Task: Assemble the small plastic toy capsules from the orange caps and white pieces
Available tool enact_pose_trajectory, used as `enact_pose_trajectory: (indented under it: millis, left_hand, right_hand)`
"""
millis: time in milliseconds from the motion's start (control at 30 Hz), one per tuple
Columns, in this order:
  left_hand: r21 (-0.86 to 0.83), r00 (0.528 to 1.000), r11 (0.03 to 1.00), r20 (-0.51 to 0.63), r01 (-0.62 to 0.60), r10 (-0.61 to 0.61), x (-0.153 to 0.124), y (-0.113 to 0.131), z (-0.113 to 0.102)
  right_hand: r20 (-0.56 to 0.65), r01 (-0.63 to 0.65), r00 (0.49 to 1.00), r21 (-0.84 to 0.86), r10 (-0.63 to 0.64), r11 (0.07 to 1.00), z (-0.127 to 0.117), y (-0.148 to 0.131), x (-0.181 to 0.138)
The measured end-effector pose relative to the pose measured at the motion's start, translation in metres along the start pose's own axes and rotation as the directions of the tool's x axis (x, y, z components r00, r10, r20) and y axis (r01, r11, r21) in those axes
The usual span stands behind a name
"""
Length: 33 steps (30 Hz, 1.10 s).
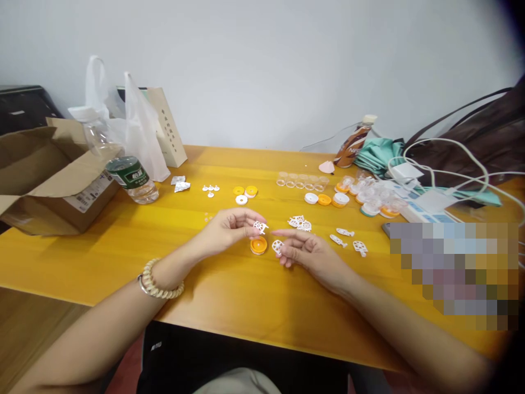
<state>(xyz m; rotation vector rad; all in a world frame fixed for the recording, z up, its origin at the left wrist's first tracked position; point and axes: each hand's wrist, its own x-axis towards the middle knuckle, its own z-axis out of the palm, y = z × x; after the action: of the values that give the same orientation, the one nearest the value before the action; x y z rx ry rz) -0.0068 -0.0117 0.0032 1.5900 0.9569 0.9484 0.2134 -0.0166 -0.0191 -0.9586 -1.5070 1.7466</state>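
My left hand point(235, 227) pinches a white openwork plastic piece point(260, 226) between thumb and fingers. Closed on a second white plastic piece with holes point(278, 248) is my right hand point(305, 251), a little lower and to the right. Both pieces are held apart above the table. Just under the left fingertips sits a round orange cup with a white base point(258, 245). Beyond my right hand lies a cluster of white openwork pieces point(300, 222). Slim white pieces point(338, 241) and a single openwork piece point(360, 248) rest to its right.
Small white discs point(210, 189), orange and white rings point(241, 200), clear cups point(303, 181) and shallow caps point(324, 200) lie farther back. A cardboard box point(90, 202) and tilted water bottle point(133, 178) stand left. Right are clear-domed parts point(371, 197), cables and a power strip point(422, 212).
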Motion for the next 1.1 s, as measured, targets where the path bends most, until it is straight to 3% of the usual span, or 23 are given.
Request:
enact_pose_trajectory:
  millis: [133, 300, 433, 833, 1100]
  left_hand:
    - [0.048, 0.994, 0.995, 0.065, -0.091, 0.088, -0.004, 0.002, 0.004]
    - [0.22, 0.952, 0.929, 0.136, -0.299, 0.274, -0.007, 0.005, 0.013]
    - [0.31, 0.926, 0.875, 0.191, -0.372, 0.326, -0.007, 0.002, 0.02]
    - [0.306, 0.932, 0.883, 0.189, -0.355, 0.309, -0.007, -0.006, 0.024]
    - [0.315, 0.966, 0.915, 0.143, -0.252, 0.217, -0.006, -0.006, 0.024]
  right_hand:
    - [-0.01, -0.075, 0.997, 0.079, 0.076, 0.994, 0.0, 0.005, 0.002]
    - [-0.031, -0.078, 0.996, 0.182, 0.085, 0.98, -0.002, 0.007, 0.004]
    - [-0.051, -0.091, 0.993, 0.232, 0.106, 0.968, 0.0, 0.004, 0.004]
    - [-0.039, -0.118, 0.991, 0.229, 0.131, 0.966, 0.0, 0.002, 0.003]
    - [-0.026, -0.096, 0.994, 0.224, 0.105, 0.97, 0.001, -0.001, 0.002]
